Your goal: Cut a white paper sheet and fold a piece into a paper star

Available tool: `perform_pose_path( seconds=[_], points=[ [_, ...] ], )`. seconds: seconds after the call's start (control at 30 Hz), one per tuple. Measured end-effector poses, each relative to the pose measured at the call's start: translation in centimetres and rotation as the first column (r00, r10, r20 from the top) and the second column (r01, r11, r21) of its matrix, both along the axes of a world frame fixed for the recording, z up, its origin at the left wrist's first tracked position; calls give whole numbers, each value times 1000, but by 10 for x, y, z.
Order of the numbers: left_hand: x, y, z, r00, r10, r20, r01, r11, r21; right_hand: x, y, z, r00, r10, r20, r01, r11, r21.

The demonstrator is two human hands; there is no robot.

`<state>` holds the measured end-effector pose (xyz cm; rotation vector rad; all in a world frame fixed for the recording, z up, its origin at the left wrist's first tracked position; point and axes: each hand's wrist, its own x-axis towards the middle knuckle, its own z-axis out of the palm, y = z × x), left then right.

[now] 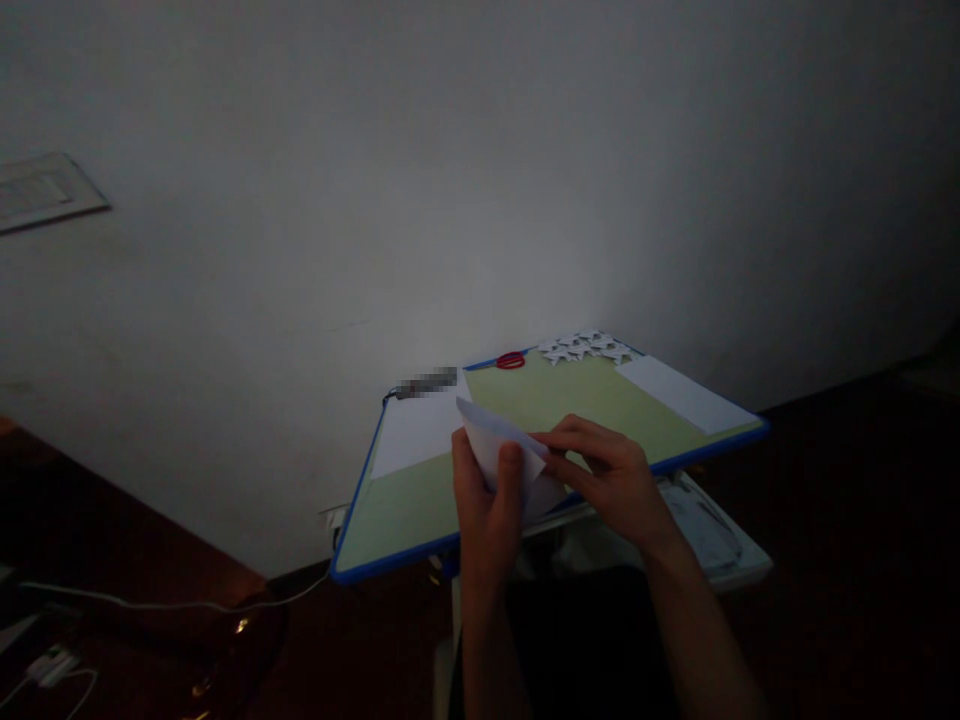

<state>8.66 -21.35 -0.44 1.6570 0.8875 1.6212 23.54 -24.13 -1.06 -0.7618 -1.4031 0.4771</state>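
A folded sheet of white paper is held up over the near edge of the table, between both hands. My left hand grips it from the left, thumb on the near face and fingers behind. My right hand pinches the paper's right side, thumb and fingertips at a folded corner. The fingers partly hide the lower folds. Beyond the hands, red-handled scissors lie at the table's far edge. To their right sits a cluster of several small folded white paper stars.
The green tabletop has a blue rim and stands by a pale wall. White sheets lie at its left and right. A pixelated dark object rests at the back left. A white cable trails at lower left.
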Motion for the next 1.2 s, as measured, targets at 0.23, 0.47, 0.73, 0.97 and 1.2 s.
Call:
perform_pose_path(
  seconds=[0.23,0.47,0.73,0.97,1.2],
  points=[
    [4,0,2,997,75,35,-72,995,-74,-2,0,-2,1000,4,17,-4,1000,4],
    [6,-4,1,1000,17,25,-15,996,-86,-2,2,-5,998,-51,37,50,998,33],
    [-14,0,-9,909,-359,211,388,914,-117,4,-2,-4,997,9,70,-10,1000,13],
    [-16,2,-13,884,-377,276,406,912,-57,5,-8,-4,987,77,139,-79,997,8],
    [-9,2,-11,919,-286,271,320,943,-91,3,-9,-1,990,48,135,-50,999,12]
  ],
)
